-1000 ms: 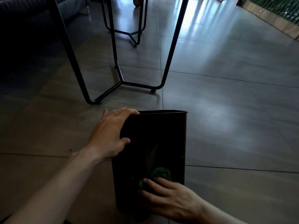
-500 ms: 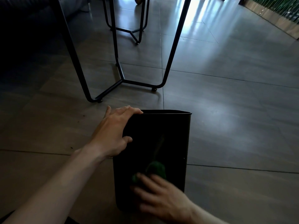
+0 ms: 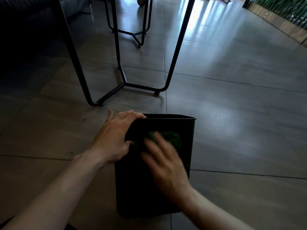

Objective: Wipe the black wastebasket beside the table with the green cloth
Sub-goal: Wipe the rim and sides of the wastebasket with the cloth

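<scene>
The black wastebasket (image 3: 136, 188) lies tipped toward me on the tiled floor, its open rim at the far end. My left hand (image 3: 114, 136) grips the rim's left corner, fingers curled over the edge and thumb on the near wall. My right hand (image 3: 164, 161), blurred by motion, presses the green cloth (image 3: 174, 138) flat against the basket's upper wall, near the rim. Most of the cloth is hidden under my fingers; only its far edge shows.
Black metal table legs (image 3: 176, 52) with a floor bar stand just beyond the basket's rim. A second leg frame (image 3: 141, 30) is further back. A dark sofa (image 3: 25, 22) fills the far left. Small crumbs (image 3: 71, 152) dot the floor at left.
My right hand has slid the green cloth up the basket wall from near its base toward the rim. My left hand has kept its grip on the corner.
</scene>
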The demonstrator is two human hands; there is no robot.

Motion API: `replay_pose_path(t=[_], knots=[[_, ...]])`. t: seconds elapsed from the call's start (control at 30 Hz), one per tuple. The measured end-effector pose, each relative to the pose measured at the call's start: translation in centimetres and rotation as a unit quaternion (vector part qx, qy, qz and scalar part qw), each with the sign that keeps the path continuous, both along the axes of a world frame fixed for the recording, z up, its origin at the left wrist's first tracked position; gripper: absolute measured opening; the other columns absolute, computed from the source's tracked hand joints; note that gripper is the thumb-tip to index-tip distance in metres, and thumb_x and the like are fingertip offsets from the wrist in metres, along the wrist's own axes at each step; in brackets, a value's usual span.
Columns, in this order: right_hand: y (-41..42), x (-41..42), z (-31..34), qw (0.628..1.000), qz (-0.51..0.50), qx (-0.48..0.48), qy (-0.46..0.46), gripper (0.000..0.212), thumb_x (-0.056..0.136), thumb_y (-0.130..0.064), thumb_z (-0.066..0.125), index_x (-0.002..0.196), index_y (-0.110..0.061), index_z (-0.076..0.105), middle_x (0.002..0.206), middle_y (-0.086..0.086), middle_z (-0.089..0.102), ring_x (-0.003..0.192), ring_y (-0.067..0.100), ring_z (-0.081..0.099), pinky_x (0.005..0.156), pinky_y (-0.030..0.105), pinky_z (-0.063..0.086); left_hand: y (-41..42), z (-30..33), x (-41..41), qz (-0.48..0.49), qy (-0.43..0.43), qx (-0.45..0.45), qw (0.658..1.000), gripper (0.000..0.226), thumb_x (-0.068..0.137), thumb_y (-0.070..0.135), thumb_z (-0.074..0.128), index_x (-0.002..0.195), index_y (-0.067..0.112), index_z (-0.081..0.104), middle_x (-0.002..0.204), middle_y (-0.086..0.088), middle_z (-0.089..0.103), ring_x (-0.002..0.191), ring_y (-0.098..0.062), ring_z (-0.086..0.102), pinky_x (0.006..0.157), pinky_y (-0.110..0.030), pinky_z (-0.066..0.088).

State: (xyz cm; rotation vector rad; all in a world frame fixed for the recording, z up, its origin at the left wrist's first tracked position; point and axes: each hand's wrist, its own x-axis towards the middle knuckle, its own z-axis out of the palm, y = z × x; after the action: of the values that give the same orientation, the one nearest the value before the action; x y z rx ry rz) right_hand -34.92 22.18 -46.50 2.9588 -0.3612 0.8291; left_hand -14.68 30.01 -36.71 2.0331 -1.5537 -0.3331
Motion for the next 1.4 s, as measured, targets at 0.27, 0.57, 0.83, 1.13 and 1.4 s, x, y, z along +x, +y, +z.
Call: replay_pose_path(t=[0.27, 0.57, 0.83, 1.13, 1.4], knots=[[2.1, -4.6, -4.6, 0.917, 0.209, -0.198, 0.276, 0.073, 0.090, -0.059, 0.071, 0.148, -0.021, 0.046, 0.155, 0.010, 0.043, 0.152, 0.019, 0.035, 0.118, 0.034, 0.038, 0.2, -0.2, -0.1, -0.007, 0.002, -0.005, 1.000, 0.085, 0.071, 0.006, 0.083, 0.138, 0.043, 0.045, 0.147, 0.012, 0.048, 0.148, -0.006, 0.027, 0.126, -0.050, 0.004], [-2.3, 0.3, 1.7, 0.997, -0.048, 0.019, -0.050, 0.039, 0.103, -0.018, 0.059, 0.142, -0.020, 0.058, 0.158, 0.012, 0.046, 0.156, 0.038, 0.025, 0.123, 0.053, 0.031, -0.1, -0.3, 0.2, -0.005, 0.003, -0.010, 1.000, 0.081, 0.072, 0.002, 0.077, 0.138, 0.038, 0.048, 0.143, 0.010, 0.052, 0.146, -0.011, 0.033, 0.125, -0.055, 0.007], [0.7, -5.9, -4.8, 0.915, 0.221, -0.257, 0.218, 0.052, 0.096, -0.033, 0.060, 0.144, -0.029, 0.037, 0.149, -0.002, 0.042, 0.147, 0.020, 0.044, 0.122, 0.038, 0.036, 0.2, -0.2, 0.1, -0.006, 0.004, -0.006, 1.000, 0.085, 0.071, 0.005, 0.082, 0.139, 0.041, 0.045, 0.148, 0.009, 0.049, 0.149, -0.006, 0.026, 0.126, -0.051, 0.004], [-4.1, -0.6, 3.0, 0.995, -0.081, 0.034, -0.036, 0.044, 0.103, -0.019, 0.061, 0.146, -0.021, 0.056, 0.159, 0.013, 0.045, 0.156, 0.037, 0.024, 0.120, 0.055, 0.035, 0.1, 0.0, 0.1, 0.004, 0.005, -0.005, 1.000, 0.086, 0.071, 0.005, 0.082, 0.139, 0.042, 0.045, 0.148, 0.010, 0.048, 0.149, -0.007, 0.026, 0.126, -0.051, 0.003], [-0.3, -6.2, -4.0, 0.925, 0.219, -0.248, 0.188, 0.048, 0.101, -0.025, 0.061, 0.144, -0.032, 0.042, 0.151, 0.001, 0.044, 0.153, 0.032, 0.027, 0.119, 0.044, 0.042, 0.2, -0.2, 0.0, -0.006, 0.009, -0.010, 1.000, 0.085, 0.071, 0.003, 0.081, 0.138, 0.042, 0.046, 0.149, 0.010, 0.048, 0.150, -0.006, 0.024, 0.126, -0.051, 0.003]])
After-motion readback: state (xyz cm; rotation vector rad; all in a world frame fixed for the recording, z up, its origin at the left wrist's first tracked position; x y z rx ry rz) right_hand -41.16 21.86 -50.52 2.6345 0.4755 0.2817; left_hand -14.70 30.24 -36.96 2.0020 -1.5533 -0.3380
